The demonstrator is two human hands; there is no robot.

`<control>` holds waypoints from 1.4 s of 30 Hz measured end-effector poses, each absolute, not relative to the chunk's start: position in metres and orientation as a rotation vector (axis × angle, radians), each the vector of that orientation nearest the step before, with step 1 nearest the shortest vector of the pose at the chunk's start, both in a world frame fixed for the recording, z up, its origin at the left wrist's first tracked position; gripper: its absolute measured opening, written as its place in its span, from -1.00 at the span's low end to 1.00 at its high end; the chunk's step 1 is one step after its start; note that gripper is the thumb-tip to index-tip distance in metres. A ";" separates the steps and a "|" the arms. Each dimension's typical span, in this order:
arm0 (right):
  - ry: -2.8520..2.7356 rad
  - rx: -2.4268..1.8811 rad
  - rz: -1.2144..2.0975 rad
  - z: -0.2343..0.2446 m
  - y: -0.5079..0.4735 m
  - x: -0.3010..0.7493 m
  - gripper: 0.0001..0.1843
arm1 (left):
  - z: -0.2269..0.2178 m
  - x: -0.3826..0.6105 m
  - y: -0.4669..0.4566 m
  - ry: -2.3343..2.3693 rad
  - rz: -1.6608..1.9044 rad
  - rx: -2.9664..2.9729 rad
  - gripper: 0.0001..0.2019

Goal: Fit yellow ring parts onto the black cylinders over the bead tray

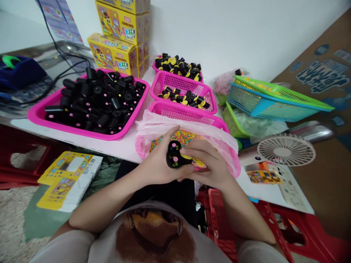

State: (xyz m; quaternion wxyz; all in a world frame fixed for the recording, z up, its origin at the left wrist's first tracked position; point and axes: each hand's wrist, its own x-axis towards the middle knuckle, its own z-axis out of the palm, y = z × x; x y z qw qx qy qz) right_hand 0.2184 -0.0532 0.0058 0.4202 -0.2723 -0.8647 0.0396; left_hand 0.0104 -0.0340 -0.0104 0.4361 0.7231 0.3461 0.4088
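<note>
My left hand [157, 160] is wrapped round two black plastic tubes [173, 155] with pink ends, held just above the near edge of a pink bag of small coloured candy beads [183, 137]. My right hand [210, 162] is closed beside them, its fingers pinching a yellow cap [188, 157] against one tube. Both hands touch each other over the bag, which sits in a pink basket [189, 115].
A big pink tray [41, 117] of black tubes lies at the left. Behind are pink baskets of capped black-and-yellow pieces [186, 98], yellow boxes [115, 54], stacked blue and green baskets [263, 102], and a small fan [286, 149]. Red stools [274, 223] stand below.
</note>
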 end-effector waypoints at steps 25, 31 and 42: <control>-1.269 -1.164 1.282 0.023 0.021 0.238 -0.61 | -0.018 0.010 -0.015 0.862 1.222 1.852 -0.53; -1.498 -1.358 0.705 0.063 0.065 0.284 -0.55 | -0.012 0.005 -0.016 0.895 1.102 1.919 -0.66; -2.757 -1.693 0.550 0.011 -0.010 0.297 -0.65 | -0.006 0.004 -0.016 0.796 1.038 2.068 -0.69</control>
